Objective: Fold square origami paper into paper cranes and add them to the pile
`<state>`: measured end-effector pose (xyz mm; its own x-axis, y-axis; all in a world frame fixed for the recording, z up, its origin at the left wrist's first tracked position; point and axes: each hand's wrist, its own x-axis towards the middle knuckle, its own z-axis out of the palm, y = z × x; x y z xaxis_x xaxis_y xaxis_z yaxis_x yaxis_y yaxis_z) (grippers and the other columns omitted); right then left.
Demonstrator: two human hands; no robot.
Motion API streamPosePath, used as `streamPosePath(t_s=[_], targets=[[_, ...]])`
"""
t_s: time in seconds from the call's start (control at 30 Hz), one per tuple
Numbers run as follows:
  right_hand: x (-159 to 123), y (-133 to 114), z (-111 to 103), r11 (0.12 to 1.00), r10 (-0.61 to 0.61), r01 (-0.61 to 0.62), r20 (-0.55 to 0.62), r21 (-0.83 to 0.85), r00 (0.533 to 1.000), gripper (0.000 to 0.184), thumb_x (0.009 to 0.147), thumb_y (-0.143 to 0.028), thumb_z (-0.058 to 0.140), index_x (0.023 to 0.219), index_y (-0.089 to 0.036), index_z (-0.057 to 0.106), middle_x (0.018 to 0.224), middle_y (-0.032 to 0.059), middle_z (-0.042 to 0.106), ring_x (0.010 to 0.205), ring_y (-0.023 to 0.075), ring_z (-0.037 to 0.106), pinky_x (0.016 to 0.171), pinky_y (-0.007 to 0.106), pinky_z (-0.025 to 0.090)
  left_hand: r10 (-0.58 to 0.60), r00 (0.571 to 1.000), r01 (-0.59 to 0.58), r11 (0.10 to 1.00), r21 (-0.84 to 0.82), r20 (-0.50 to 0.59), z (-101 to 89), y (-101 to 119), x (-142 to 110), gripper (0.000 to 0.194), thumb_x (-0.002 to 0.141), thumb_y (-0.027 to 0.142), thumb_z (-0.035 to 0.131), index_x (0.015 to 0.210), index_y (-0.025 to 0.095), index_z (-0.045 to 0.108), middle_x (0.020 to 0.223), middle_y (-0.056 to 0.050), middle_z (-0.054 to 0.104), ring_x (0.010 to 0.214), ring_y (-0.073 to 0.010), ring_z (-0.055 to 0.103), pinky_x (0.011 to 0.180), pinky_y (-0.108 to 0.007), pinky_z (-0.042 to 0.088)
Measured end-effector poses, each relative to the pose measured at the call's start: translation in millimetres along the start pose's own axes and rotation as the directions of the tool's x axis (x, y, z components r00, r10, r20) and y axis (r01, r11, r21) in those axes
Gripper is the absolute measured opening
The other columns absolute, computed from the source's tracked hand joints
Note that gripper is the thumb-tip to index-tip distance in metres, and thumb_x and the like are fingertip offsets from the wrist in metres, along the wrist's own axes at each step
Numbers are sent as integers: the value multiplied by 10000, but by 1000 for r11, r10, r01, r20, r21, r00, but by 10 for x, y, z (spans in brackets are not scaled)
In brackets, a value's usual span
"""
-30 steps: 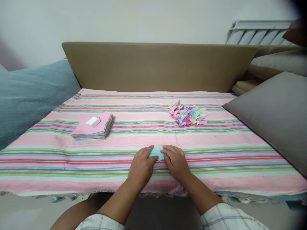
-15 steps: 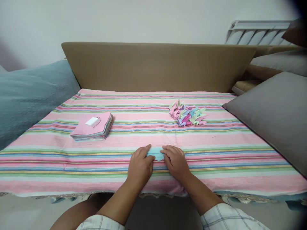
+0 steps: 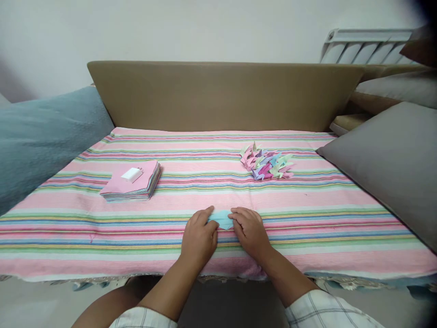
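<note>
A small piece of light blue folded paper [image 3: 222, 219] lies on the striped cloth in front of me, with crease lines across it. My left hand [image 3: 200, 232] holds its left end, thumb and fingers closed around the edge. At the opposite end, my right hand [image 3: 250, 228] has its fingers and thumb closed on the paper. The ends of the paper are hidden under my fingers. Farther back on the right sits a cluster of small folded paper cranes [image 3: 268, 164] in pink, purple, blue and green.
On the left, a stack of coloured paper squares [image 3: 150, 182] carries a white charger plug [image 3: 132, 174]. The striped cloth [image 3: 191, 159] spreads beneath everything. A brown backrest [image 3: 225, 95] stands behind, a blue cushion [image 3: 51, 132] at left and a grey cushion [image 3: 385, 159] at right.
My left hand's thumb and fingers have shifted very slightly to the left on the paper. My right hand stays where it was.
</note>
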<state>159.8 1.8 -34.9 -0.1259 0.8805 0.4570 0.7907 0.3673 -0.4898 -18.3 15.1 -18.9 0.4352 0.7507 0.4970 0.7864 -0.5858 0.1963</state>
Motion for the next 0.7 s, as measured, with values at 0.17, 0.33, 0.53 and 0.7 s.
streamPosePath(t_s=[0.17,0.33,0.53,0.7], targets=[[4,-6,-3,1000,-8,8,-10,-6,1000,265,842,-163,425,997,-236,627,1093,45,630,1064,198,525,942,401,333,-13,999,12,1000,22,35,-14,15,-2,181,735,83,521,783,207,644,1229,-77,556,1032,-248,516,836,-423,456],[6,0,0,1000,-8,8,-1,0,1000,261,843,-162,425,995,-235,624,1095,45,629,1063,200,523,941,404,330,-17,999,16,1000,24,35,-13,19,-10,177,740,86,522,786,209,641,1235,-69,557,1047,-254,508,865,-434,438],[2,2,0,1000,-1,1,5,5,1000,265,849,-166,419,1001,-240,622,1102,46,626,1068,202,519,944,409,324,-4,1000,4,1000,11,23,-13,25,-11,207,764,98,517,843,225,659,1227,-57,567,1045,-249,507,866,-431,427],[1,2,0,1000,-1,1,8,6,1000,259,847,-162,427,1001,-237,621,1105,42,624,1070,198,515,950,409,318,60,998,-60,998,-2,-10,-40,59,-20,222,793,132,521,917,253,661,1210,-32,590,1049,-241,502,944,-473,350]])
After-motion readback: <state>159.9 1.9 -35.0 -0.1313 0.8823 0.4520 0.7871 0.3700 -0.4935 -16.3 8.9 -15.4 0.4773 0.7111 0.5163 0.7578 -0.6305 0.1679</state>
